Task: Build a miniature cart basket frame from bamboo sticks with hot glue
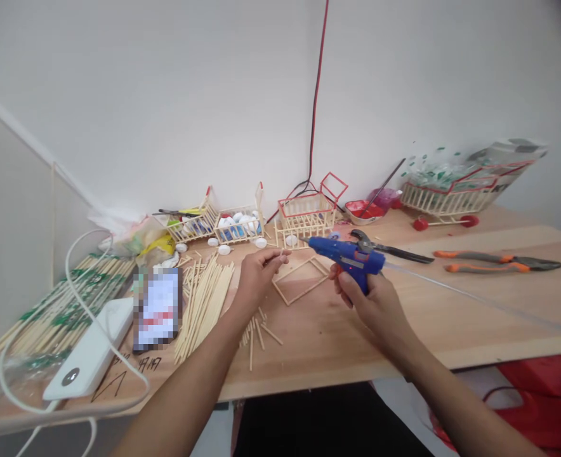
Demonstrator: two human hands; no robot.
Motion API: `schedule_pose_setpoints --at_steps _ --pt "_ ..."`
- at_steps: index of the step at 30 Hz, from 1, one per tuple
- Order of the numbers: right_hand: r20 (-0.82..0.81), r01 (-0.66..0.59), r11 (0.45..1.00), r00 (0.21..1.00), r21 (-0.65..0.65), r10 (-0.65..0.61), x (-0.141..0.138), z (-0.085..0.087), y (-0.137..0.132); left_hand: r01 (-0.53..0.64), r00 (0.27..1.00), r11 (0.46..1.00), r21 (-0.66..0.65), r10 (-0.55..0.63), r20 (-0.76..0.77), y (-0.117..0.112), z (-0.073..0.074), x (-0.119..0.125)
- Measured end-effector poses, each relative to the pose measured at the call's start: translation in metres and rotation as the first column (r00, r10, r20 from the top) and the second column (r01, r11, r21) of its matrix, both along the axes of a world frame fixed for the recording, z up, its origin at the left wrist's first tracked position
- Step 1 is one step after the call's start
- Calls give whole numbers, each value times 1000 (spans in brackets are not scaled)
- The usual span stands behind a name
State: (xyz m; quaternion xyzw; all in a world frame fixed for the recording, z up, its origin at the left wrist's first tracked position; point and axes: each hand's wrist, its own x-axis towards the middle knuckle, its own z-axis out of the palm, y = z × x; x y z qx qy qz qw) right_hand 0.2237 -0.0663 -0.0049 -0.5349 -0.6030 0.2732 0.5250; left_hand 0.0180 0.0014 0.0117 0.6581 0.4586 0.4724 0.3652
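Observation:
My right hand [373, 301] is wrapped round the handle of a blue glue gun [344, 255], its nozzle pointing left. To the left of that nozzle, my left hand [260, 273] is closed in a pinch; whatever sits between the fingertips is too small to make out. A rectangular frame of thin wooden sticks [304, 293] lies flat on the table between the two hands. Short cut sticks [257, 333] are scattered below my left wrist. Behind the hands stands a small stick-built cart [306, 212] with a red-painted rim.
Long bare sticks [203, 304], a phone [157, 310], a white power bank [90, 349] and packaged sticks [80, 298] lie left. Two filled carts [240, 231] stand behind. On the right are cutters [395, 251], orange-handled pliers [494, 261], a red paint tub [363, 212] and a larger cart [445, 200].

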Motion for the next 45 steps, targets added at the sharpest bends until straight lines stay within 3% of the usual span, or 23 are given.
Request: schedule_pose_setpoints --at_steps 3,16,23,45 --pt "45 -55 997 997 -50 57 -1 -2 -2 -13 998 998 54 17 -64 -3 2 1" --pt "126 -49 996 990 -80 59 2 -10 -4 -36 988 975 219 67 -137 -3 -1 2" --pt "192 10 997 981 -70 4 0 -5 -4 -37 987 970 239 74 -146 -2 -3 1" --pt "268 29 999 963 -15 -23 -1 -2 -2 -55 984 973 226 92 -154 -4 0 1"
